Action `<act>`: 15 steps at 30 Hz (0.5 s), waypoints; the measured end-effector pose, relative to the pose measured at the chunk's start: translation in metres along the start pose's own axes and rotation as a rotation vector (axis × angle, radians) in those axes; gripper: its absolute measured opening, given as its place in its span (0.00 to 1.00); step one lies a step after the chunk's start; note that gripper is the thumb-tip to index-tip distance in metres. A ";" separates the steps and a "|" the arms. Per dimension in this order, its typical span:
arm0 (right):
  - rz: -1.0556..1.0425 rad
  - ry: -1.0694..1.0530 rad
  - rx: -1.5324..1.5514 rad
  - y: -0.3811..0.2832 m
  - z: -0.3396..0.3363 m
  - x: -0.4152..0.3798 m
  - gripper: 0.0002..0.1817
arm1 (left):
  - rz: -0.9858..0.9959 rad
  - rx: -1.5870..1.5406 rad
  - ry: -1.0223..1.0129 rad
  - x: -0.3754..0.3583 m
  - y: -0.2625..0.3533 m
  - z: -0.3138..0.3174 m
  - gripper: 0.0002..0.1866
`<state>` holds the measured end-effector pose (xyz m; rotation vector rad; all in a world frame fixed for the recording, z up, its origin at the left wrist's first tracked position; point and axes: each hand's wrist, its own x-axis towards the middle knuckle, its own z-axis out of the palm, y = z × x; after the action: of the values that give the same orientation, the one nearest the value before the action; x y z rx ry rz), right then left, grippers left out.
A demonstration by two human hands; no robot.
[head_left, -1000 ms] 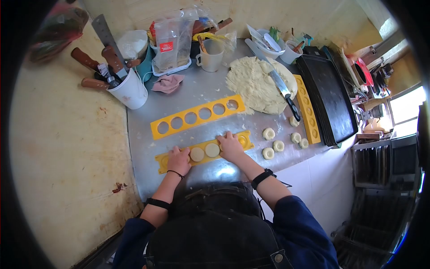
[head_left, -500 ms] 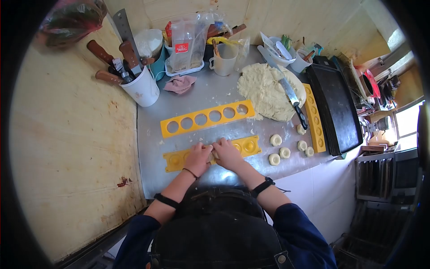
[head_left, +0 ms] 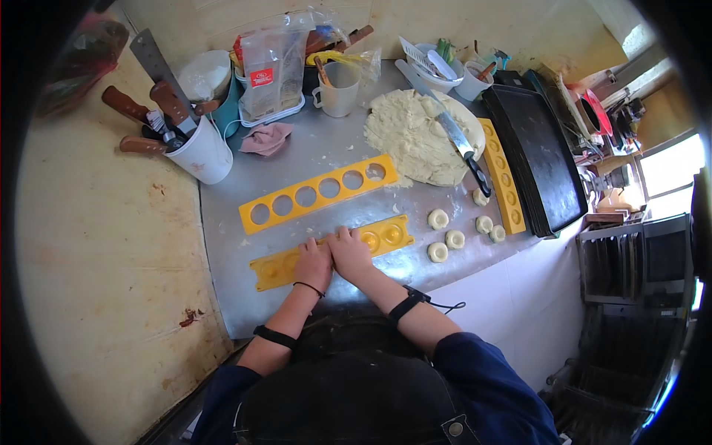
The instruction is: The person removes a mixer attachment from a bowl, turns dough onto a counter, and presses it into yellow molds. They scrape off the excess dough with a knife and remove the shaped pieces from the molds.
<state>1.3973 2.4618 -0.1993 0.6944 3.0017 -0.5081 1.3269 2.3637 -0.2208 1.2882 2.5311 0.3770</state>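
A long yellow mould (head_left: 271,273) with round domed cups lies on the metal table in front of me. My left hand (head_left: 314,267) and my right hand (head_left: 350,256) meet side by side over its middle, fingers curled over the far edge and both closed on it. Whatever lies in the cups beneath them is hidden. Just beyond sits a flat yellow strip (head_left: 317,193) with a row of round holes. To the right, several small dimpled dough rounds (head_left: 437,219) rest on the table.
A big slab of dough (head_left: 404,137) lies at the back, with a long knife (head_left: 477,174) across it. Right of it are another yellow mould (head_left: 506,180) and black trays (head_left: 538,148). A white knife holder (head_left: 204,156), a pink cloth (head_left: 265,139) and a plastic jug (head_left: 337,93) stand left and back.
The camera view has shifted, so the table appears further left. My hands have closed in over the mould's middle; the pale dough glimpsed between them before is now covered.
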 end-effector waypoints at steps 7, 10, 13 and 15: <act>0.034 -0.029 0.076 0.004 -0.002 0.006 0.17 | 0.042 -0.046 -0.053 0.005 -0.001 -0.023 0.23; 0.014 -0.002 0.112 0.005 -0.005 0.002 0.17 | 0.096 -0.130 0.021 0.001 -0.007 -0.026 0.23; -0.077 0.044 0.161 0.017 0.001 -0.004 0.18 | 0.133 -0.262 0.100 -0.011 -0.013 -0.031 0.23; -0.227 0.150 0.294 0.027 -0.007 -0.009 0.19 | 0.156 -0.334 0.214 -0.018 -0.023 -0.025 0.23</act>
<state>1.4171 2.4830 -0.2006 0.4175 3.1999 -0.9635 1.3112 2.3338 -0.2030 1.3736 2.3976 0.9738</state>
